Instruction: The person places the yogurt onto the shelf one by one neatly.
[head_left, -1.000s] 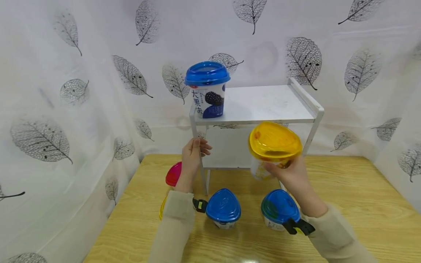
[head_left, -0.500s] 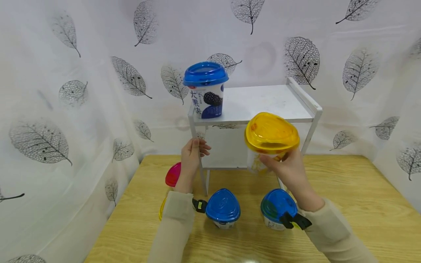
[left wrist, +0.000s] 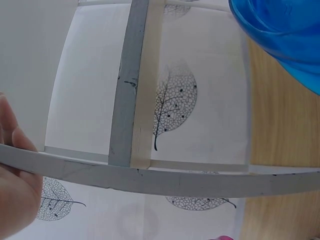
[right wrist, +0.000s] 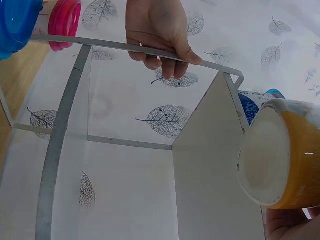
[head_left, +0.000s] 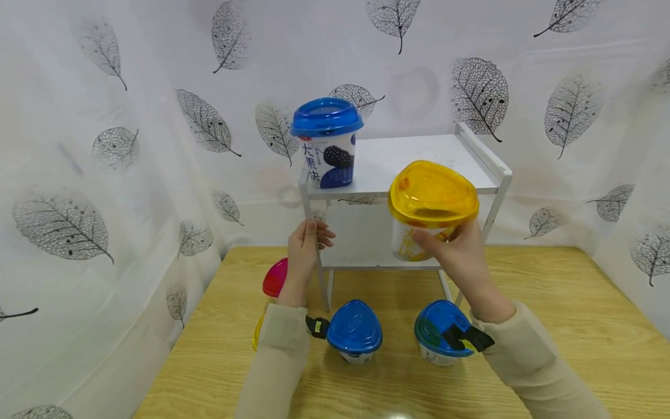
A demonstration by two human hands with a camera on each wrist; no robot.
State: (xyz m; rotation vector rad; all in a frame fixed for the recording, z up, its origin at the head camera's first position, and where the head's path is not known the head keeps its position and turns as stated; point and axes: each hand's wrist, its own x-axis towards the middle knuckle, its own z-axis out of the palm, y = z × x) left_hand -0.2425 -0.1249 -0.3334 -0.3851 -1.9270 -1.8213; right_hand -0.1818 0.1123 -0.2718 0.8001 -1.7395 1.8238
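Observation:
My right hand [head_left: 463,262] grips a yogurt cup [head_left: 433,195] with a yellow lid, in front of the white two-tier shelf rack [head_left: 419,160], overlapping its upper board's front edge. In the right wrist view the cup's pale underside [right wrist: 265,154] shows. My left hand [head_left: 305,244] holds the rack's left front post, its fingers curled round the post in the right wrist view. A yogurt cup with a blue lid and a blackberry picture [head_left: 328,145] stands upright at the left end of the top board.
On the wooden table [head_left: 549,314] stand two more blue-lidded cups, one front-left [head_left: 356,330] and one front-right [head_left: 438,327] of the rack. A pink-lidded cup [head_left: 275,278] and a yellow-lidded cup [head_left: 258,333] are partly hidden by my left arm. Leaf-patterned curtain [head_left: 157,192] surrounds the table.
My right hand has raised the yellow-lidded yogurt cup from lower down to the height of the top board's front edge. My left hand stays on the post.

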